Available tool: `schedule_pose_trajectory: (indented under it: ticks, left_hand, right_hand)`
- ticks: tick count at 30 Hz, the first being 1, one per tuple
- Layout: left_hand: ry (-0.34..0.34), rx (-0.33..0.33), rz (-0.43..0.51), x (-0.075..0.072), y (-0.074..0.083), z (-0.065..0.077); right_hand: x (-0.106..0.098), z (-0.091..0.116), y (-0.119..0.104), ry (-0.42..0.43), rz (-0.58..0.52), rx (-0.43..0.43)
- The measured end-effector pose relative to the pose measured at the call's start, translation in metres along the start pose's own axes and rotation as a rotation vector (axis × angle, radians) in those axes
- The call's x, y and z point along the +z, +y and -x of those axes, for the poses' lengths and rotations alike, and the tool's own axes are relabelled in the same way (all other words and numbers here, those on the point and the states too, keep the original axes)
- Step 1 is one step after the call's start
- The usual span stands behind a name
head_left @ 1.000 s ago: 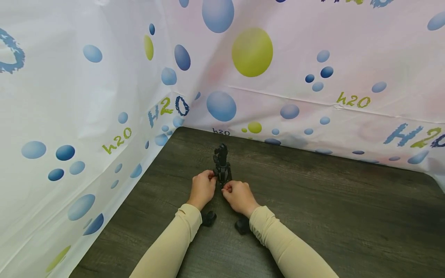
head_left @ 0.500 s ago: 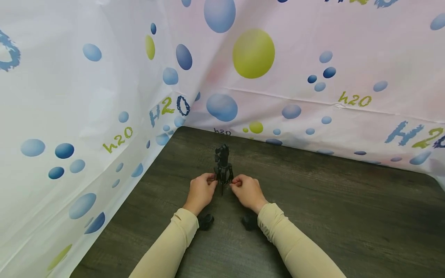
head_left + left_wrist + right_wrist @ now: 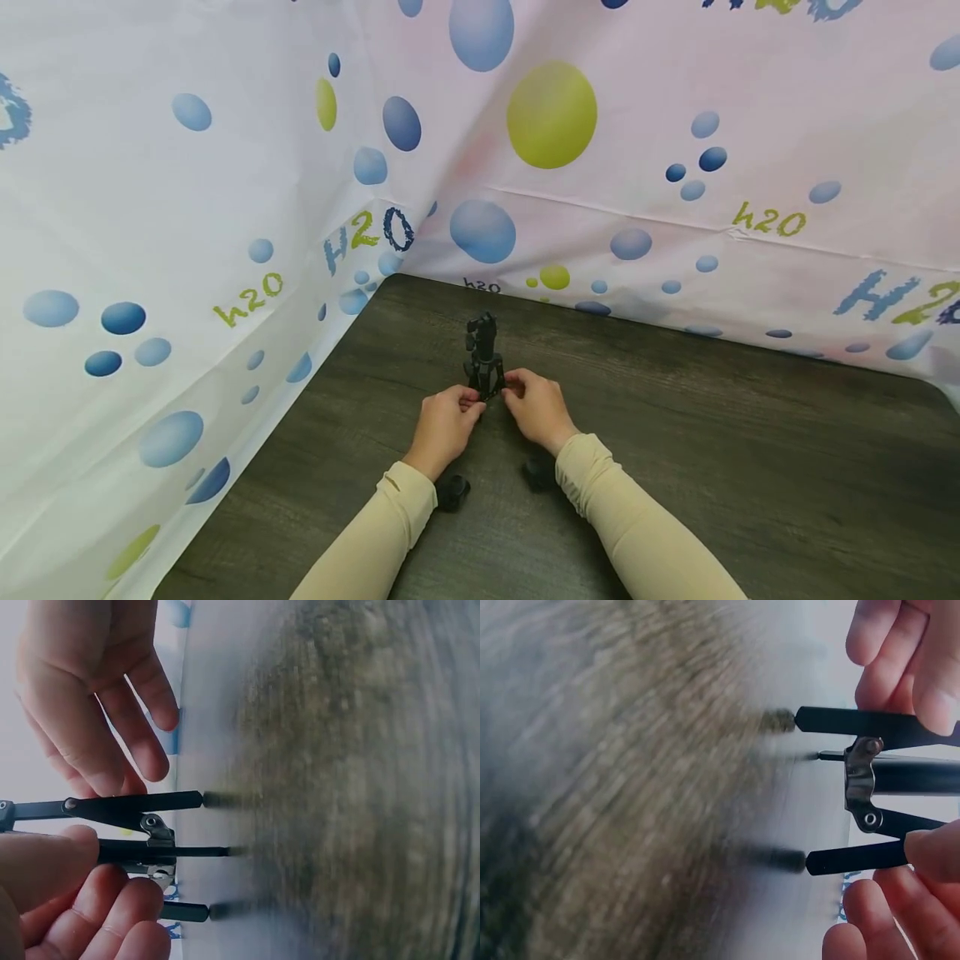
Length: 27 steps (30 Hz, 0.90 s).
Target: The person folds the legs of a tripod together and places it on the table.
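A small black tripod (image 3: 484, 337) stands upright toward the far left of the table, its head folded at the top and its legs spread a little. My left hand (image 3: 442, 427) pinches one leg between thumb and curled fingers. On the right side, my right hand (image 3: 538, 407) pinches another leg (image 3: 855, 859) with thumb and fingers. A metal brace (image 3: 860, 776) joins the legs near the centre column (image 3: 915, 777). The leg tips point down at the table; whether each touches it is too blurred to tell.
The dark wood-patterned table (image 3: 675, 433) reaches far to the right. A white printed sheet (image 3: 630, 100) with blue and green spots hangs behind and along the left edge. Small black devices sit at both wrists, the left one (image 3: 453, 493) beneath the sleeve.
My right hand has gone from the near leg to the right-hand leg. The left hand has shifted slightly nearer and to the right, onto a leg toward the front. The tripod stays about in place.
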<state>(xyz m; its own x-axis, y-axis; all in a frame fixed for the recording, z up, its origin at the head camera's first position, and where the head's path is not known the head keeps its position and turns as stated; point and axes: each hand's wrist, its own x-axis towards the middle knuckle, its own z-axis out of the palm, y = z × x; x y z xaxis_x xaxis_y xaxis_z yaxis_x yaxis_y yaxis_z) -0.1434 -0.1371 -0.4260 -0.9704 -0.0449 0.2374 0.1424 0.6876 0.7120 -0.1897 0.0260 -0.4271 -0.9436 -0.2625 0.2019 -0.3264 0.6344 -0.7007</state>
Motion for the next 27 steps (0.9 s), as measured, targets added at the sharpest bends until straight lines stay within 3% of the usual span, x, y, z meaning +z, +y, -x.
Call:
schedule_pose_trajectory:
  ticks: [12,27]
  left_hand:
    - [0.044,0.008,-0.013,0.007,-0.007,0.004]
    - [0.062,-0.02,-0.044,-0.001,-0.011,0.001]
  right_hand:
    - [0.005,0.005,0.005,0.021,0.025,-0.011]
    - [0.008,0.011,-0.002,0.021,0.02,0.0]
